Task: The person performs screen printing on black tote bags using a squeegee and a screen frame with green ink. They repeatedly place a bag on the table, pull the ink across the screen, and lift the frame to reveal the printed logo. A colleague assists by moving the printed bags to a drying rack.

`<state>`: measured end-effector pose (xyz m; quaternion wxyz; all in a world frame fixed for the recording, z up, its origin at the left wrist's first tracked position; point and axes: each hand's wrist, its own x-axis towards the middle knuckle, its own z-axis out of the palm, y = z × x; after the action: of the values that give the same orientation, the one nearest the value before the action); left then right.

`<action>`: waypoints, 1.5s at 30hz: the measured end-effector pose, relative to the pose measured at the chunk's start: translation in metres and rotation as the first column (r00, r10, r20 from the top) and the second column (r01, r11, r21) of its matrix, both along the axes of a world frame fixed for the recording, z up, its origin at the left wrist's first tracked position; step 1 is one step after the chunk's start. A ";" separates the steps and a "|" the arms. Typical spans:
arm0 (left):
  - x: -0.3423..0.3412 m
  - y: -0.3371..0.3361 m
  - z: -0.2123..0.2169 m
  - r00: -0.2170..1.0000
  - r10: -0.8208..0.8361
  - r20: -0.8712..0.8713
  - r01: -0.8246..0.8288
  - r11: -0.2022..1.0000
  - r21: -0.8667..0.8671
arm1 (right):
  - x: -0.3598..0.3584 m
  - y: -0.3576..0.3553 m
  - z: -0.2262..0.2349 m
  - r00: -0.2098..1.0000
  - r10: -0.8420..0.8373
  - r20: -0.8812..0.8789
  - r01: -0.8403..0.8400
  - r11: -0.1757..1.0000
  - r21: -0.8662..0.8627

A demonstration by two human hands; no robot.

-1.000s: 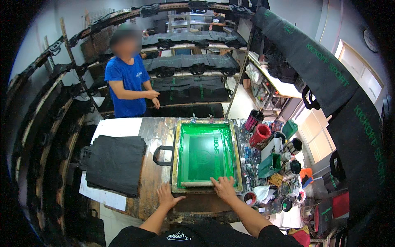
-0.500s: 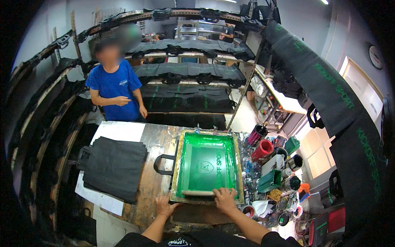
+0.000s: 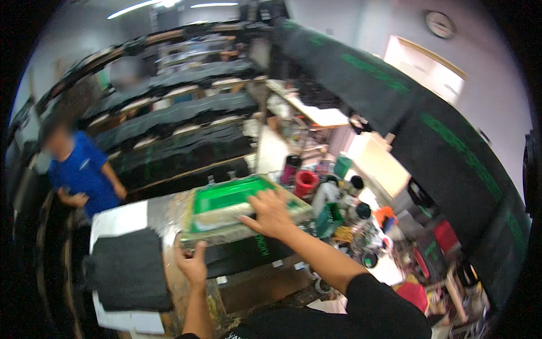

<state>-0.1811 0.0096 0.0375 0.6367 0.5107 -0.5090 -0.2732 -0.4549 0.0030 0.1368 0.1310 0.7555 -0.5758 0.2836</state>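
Gripping the frame (image 3: 243, 231) at its near left corner, the left hand (image 3: 193, 264) seems to hold it tilted so the bag (image 3: 234, 261) below is not smeared; the right hand (image 3: 272, 216) grasps the squeegee (image 3: 223, 215), probably against its sliding

Fluorescent tubes (image 3: 214, 5) glow at 11 o'clock; a window (image 3: 424, 69) glares pale at 2 o'clock. Motion blur softens everything, and dark fisheye vignetting rings the rim.
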 end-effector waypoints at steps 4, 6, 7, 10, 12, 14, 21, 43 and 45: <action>-0.003 -0.060 -0.001 1.000 -0.021 0.022 0.024 0.983 -0.180 | -0.009 -0.055 0.043 0.999 -0.022 -0.029 0.019 0.993 -0.114; -0.015 -0.064 -0.001 0.998 -0.063 -0.011 0.056 0.942 -0.331 | -0.014 -0.065 0.057 0.999 -0.037 -0.036 0.033 0.994 -0.102; -0.008 -0.066 -0.030 0.996 -0.085 0.015 0.087 0.982 -0.168 | -0.015 -0.066 0.061 0.998 -0.051 -0.027 0.047 0.990 -0.135; 0.040 -0.072 -0.171 0.835 0.067 0.547 -0.184 0.969 0.164 | -0.007 -0.083 0.068 1.000 -0.016 0.004 0.017 0.978 -0.207; 0.044 -0.047 -0.231 0.694 -0.152 0.704 -0.266 0.854 0.447 | -0.013 -0.085 0.067 1.000 -0.025 0.016 0.028 0.982 -0.185; 0.027 -0.014 -0.210 0.629 -0.431 0.647 -0.291 0.641 0.710 | -0.019 -0.089 0.066 0.999 -0.022 0.037 0.027 0.991 -0.128; 0.045 -0.018 -0.241 0.633 -0.399 0.663 -0.259 0.698 0.668 | -0.012 -0.100 0.075 0.999 -0.045 0.022 0.047 0.993 -0.108; 0.173 -0.048 -0.059 0.996 -0.058 -0.072 0.087 0.861 0.501 | -0.004 -0.079 0.059 0.991 -0.106 -0.082 0.097 0.990 -0.105; 0.205 -0.032 -0.048 0.988 0.040 -0.147 0.045 0.847 0.530 | -0.008 -0.076 0.057 0.988 -0.119 -0.103 0.107 0.988 -0.112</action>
<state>0.0234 -0.0228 -0.0108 0.5071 0.6438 -0.3642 -0.4424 -0.4633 -0.0728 0.1941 0.2180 0.7279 -0.5939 0.2642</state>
